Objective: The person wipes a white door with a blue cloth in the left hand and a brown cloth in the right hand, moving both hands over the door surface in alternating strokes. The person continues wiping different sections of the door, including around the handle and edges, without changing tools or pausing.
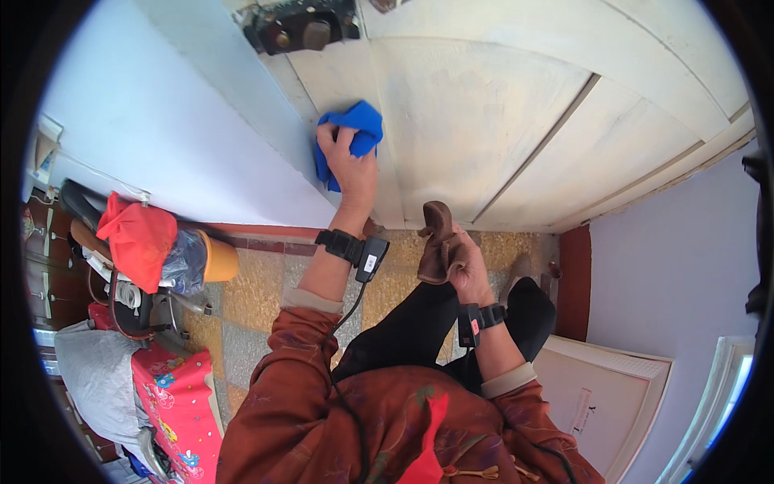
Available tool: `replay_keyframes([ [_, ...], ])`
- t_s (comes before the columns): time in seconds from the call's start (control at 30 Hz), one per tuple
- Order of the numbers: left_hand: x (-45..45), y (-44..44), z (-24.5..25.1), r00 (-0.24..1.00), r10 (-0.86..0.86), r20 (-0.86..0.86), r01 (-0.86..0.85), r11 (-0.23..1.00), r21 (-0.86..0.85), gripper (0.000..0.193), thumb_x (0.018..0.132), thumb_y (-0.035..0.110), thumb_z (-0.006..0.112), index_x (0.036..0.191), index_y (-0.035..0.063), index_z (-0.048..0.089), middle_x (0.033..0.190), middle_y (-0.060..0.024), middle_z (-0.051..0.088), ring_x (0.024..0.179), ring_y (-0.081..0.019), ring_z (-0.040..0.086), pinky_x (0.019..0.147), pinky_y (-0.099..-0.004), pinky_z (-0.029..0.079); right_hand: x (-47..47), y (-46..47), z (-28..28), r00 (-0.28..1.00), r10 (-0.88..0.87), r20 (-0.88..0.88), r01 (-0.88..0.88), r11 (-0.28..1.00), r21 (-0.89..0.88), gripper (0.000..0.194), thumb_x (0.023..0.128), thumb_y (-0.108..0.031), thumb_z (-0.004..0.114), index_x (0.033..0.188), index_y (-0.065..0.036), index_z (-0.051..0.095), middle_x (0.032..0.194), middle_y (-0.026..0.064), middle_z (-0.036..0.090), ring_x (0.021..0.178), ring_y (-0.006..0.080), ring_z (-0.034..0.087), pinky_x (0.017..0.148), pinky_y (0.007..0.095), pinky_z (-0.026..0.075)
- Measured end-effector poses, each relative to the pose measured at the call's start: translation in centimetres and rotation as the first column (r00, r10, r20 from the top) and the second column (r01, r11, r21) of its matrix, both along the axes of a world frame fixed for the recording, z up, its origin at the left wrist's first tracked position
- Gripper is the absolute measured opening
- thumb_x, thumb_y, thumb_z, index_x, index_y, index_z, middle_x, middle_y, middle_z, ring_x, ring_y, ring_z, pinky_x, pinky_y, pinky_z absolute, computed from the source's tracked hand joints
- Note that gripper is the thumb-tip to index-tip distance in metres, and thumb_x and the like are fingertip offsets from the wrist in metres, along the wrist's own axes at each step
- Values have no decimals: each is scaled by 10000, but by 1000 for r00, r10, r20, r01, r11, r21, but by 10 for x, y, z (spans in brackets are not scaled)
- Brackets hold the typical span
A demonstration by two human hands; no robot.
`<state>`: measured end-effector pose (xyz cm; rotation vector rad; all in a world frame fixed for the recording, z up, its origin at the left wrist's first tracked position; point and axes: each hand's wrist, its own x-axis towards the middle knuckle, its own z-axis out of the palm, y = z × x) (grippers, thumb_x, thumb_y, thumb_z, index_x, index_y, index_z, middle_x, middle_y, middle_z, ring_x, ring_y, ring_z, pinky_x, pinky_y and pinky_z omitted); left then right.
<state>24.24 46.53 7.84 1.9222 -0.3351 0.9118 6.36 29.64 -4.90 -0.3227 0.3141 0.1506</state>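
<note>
My left hand (347,160) grips a bunched blue cloth (363,124) and presses it against the edge part of a cream painted door (471,121), below a dark metal rim lock (302,30). To the right and lower, my right hand (471,266) holds a crumpled brown cloth (438,248) in front of the door's bottom edge, above my knees. Both wrists wear black strapped devices with cables.
An orange bucket (219,257) with a plastic liner stands at left beside a chair bearing a red bag (139,239). Nearer are a pink patterned cloth (175,411) and a grey cover (100,375). A large white box (598,393) leans by the right wall.
</note>
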Motion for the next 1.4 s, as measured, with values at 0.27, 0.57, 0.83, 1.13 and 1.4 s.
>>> replay_keyframes([
  [0.27, -18, -3, -154, 927, -27, -373, -107, 937, -333, 191, 936, 181, 740, 1090, 92, 669, 1184, -105, 493, 1026, -282, 549, 919, -388, 461, -14, -17, -8, 999, -26, -22, 21, 983, -183, 441, 1058, -250, 492, 1430, -13, 471, 1389, 149, 570, 1222, 208, 589, 1040, 311, 481],
  [0.57, -1, 2, -284, 523, -425, -739, -693, 293, -659, 557, 1023, 230, 601, 1501, 211, 315, 1458, -87, 427, 1259, -288, 485, 949, -480, 498, -14, -19, 3, 981, 4, 195, 109, 819, -564, 797, 967, -560, 609, 1470, 30, 423, 1460, 159, 512, 1393, 277, 464, 1187, 382, 318],
  [0.83, -10, 24, -409, 331, 17, -943, 101, 993, 54, 682, 943, 212, 699, 1472, 25, 313, 1506, -186, 406, 1352, -318, 434, 1096, -509, 452, -10, -44, -16, 992, -34, -123, -30, 875, -483, 1012, 812, -698, 712, 1500, -20, 407, 1511, 160, 438, 1423, 326, 416, 1213, 423, 273],
  [1.13, -2, 13, -454, 418, -278, -865, -317, 848, -425, 909, 840, 96, 801, 1545, 49, 228, 1504, -203, 383, 1315, -314, 458, 1108, -544, 437, -12, -63, -46, 970, -173, -170, 169, 985, -38, 637, 989, -488, 629, 1456, -88, 464, 1379, 152, 573, 1230, 294, 594, 1029, 452, 514],
  [1.4, -2, 14, -306, 437, -544, -717, 38, 807, -589, 441, 952, 158, 674, 1312, -16, 488, 1346, -188, 564, 1174, -279, 573, 988, -482, 533, -16, -78, -30, 967, -235, -93, 253, 915, 314, 337, 1054, -309, 565, 1309, -90, 547, 1225, 123, 644, 1057, 250, 671, 921, 407, 577],
])
